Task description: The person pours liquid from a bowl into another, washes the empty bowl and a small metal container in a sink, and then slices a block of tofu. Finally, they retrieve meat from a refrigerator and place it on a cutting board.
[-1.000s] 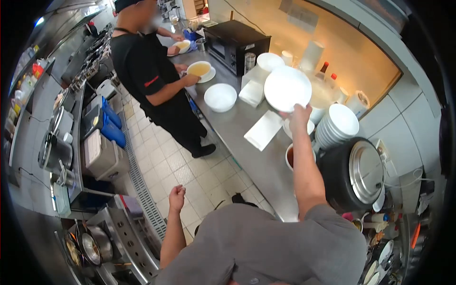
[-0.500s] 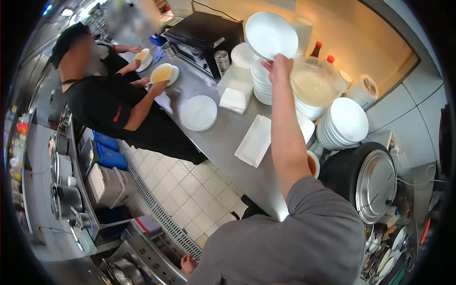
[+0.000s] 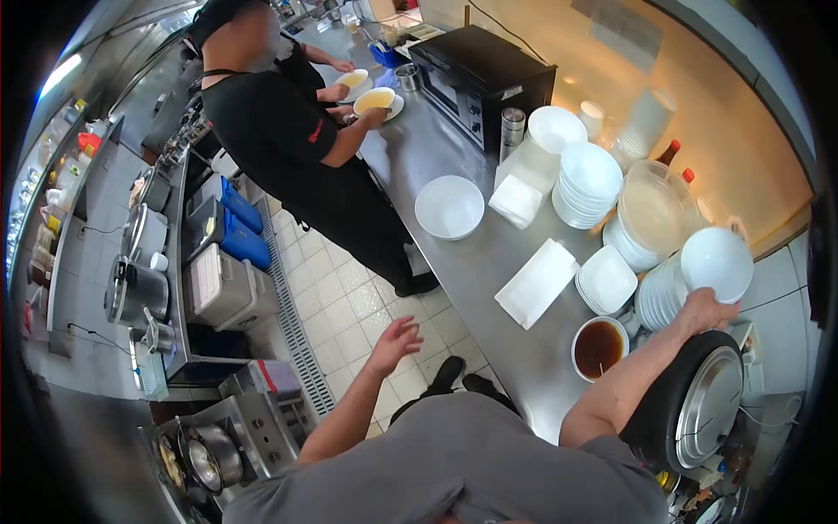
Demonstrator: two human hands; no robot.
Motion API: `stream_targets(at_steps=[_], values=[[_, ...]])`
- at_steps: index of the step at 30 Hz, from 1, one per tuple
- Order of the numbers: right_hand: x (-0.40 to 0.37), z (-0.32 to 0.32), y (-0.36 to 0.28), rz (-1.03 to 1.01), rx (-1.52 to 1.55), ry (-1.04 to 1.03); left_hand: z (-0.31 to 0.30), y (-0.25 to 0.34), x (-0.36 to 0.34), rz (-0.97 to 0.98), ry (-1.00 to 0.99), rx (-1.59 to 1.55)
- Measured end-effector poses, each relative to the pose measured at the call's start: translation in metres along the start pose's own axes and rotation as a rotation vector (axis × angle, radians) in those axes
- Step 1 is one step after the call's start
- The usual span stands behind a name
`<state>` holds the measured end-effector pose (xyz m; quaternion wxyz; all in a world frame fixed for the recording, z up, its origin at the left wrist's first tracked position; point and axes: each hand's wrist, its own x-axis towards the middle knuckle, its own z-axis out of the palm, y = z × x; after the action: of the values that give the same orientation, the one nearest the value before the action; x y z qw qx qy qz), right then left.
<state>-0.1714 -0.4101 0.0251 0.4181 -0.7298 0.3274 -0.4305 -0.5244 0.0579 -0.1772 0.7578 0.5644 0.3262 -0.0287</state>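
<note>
- Right hand (image 3: 703, 307) is clasping the white bowl (image 3: 717, 262) by its rim, just above the steel-lidded cooker (image 3: 698, 410)
- Left hand (image 3: 394, 336) is hovering open-fingered, well left of the cooker
- Co-worker's red shirt print (image 3: 316, 131) is showing too small to read

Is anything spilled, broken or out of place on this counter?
Nothing stands out. The steel counter shows no spill, the sauce bowl stands upright, and the right hand holds a white bowl at a tilt by the plate stack.
</note>
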Motion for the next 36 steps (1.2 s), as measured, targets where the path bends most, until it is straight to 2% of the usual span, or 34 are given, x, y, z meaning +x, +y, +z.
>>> stream_targets(at_steps=[1,2,4,5,7,9,11,13,14,17,18,19,20,22,23,24,26,27,28,29,30,32,33,35,36], values=[[0.004,0.000,0.010,-0.086,-0.229,0.051,0.003,0.015,0.023,0.013,-0.015,-0.042],[0.001,-0.006,0.009,-0.092,-0.236,0.059,0.005,0.030,0.044,0.017,-0.030,-0.082],[-0.002,-0.013,-0.004,0.009,-0.298,-0.061,0.006,0.053,0.103,0.060,-0.070,-0.077],[0.003,-0.011,-0.006,-0.001,-0.294,-0.043,0.011,0.069,0.131,0.049,-0.066,-0.123],[0.013,-0.001,0.005,0.101,-0.309,-0.051,0.017,0.097,0.178,0.030,-0.076,-0.168],[0.025,0.009,0.013,0.143,-0.410,-0.009,0.031,0.117,0.218,0.032,0.137,0.005],[0.042,0.010,0.014,0.153,-0.519,0.043,0.039,0.129,0.247,-0.012,0.118,-0.079],[0.047,0.008,0.020,0.255,-0.468,-0.100,0.034,0.125,0.264,-0.061,0.122,-0.148],[0.046,0.008,0.021,0.292,-0.452,-0.147,0.030,0.118,0.274,-0.025,0.092,-0.149],[0.053,-0.004,0.030,0.159,-0.264,-0.417,0.023,0.094,0.297,0.069,-0.003,-0.073],[0.061,-0.004,0.043,0.154,-0.227,-0.482,0.023,0.091,0.292,0.067,0.011,-0.209],[0.062,-0.013,0.053,0.024,-0.330,-0.446,0.014,0.073,0.294,0.163,-0.001,-0.132],[0.063,-0.020,0.063,-0.103,-0.439,-0.395,0.024,0.085,0.263,0.110,0.073,-0.170],[-0.023,-0.112,-0.016,-0.430,-0.224,-0.215,0.013,0.085,0.228,0.055,-0.079,-0.256],[-0.040,-0.149,-0.008,-0.422,-0.092,-0.295,0.014,0.092,0.193,0.086,-0.070,-0.158],[-0.070,-0.202,-0.017,-0.326,-0.152,-0.357,0.009,0.092,0.166,0.086,-0.095,-0.121],[-0.108,-0.289,0.043,-0.316,-0.024,-0.459,0.007,0.100,0.100,0.157,-0.213,-0.039],[-0.124,-0.346,0.064,-0.405,-0.163,-0.511,0.001,0.100,0.082,0.120,-0.269,0.019],[-0.139,-0.404,0.111,-0.347,-0.268,-0.586,-0.004,0.096,0.064,0.110,-0.314,0.021],[-0.156,-0.461,0.152,-0.104,-0.338,-0.649,0.001,0.100,0.037,0.083,-0.332,0.106],[-0.176,-0.518,0.189,0.156,-0.376,-0.684,0.013,0.106,-0.001,0.127,-0.491,0.159],[-0.220,-0.633,0.255,0.309,-0.585,-0.559,0.066,0.106,-0.077,0.151,-0.523,0.228],[-0.234,-0.693,0.281,0.381,-0.593,-0.448,0.092,0.102,-0.099,0.096,-0.542,0.244],[-0.269,-0.792,0.317,0.529,-0.723,-0.423,0.142,0.101,-0.128,-0.029,-0.739,0.426],[-0.274,-0.829,0.324,0.584,-0.713,-0.349,0.191,0.088,-0.181,-0.043,-0.781,0.342]])
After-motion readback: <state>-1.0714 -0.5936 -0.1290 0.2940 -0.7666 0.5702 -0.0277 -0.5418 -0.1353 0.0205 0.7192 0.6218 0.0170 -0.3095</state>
